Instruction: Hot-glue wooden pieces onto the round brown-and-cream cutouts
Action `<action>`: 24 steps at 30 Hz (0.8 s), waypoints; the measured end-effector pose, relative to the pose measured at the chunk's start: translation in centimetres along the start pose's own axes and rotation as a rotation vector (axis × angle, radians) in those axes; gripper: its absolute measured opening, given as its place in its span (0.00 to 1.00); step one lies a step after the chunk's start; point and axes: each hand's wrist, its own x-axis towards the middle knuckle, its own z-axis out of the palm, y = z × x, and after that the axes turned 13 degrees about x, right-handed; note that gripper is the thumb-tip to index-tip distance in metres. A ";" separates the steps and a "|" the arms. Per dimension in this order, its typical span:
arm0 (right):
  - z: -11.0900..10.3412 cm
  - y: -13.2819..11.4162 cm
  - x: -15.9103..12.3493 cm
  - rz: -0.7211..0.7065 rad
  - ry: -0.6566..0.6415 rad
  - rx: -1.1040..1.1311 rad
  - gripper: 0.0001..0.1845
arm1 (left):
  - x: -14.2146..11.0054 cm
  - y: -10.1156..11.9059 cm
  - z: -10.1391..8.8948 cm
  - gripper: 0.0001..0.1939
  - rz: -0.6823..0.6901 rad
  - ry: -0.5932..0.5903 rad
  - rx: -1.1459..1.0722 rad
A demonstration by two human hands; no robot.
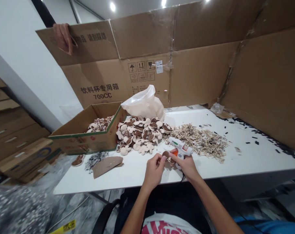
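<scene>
My left hand (154,169) is closed, its thumb and fingertips pinching the edge of a small round brown piece (166,154). A cream cord loop (171,160) shows beside that piece. My right hand (187,166) is wrapped about the handle of a white glue gun (181,146) with an orange trigger, its nozzle facing left. The right thumb and fingertips also reach the brown piece. Just beyond the hands lies a heap of cream and brown felt shapes (143,135). Right of it spreads a pile of cream cords (201,139).
An open carton (88,143) of similar shapes stands left, before a white plastic bag (146,104). Torn cardboard (107,165) and black bits (95,160) lie on the white table (76,183). Cardboard walls (198,71) surround the back; another person's hand (63,37) grips their top edge.
</scene>
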 end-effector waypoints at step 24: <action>0.0 -0.1 -0.1 0.013 0.000 -0.018 0.25 | -0.2 0.1 -0.1 0.21 0.009 -0.036 0.040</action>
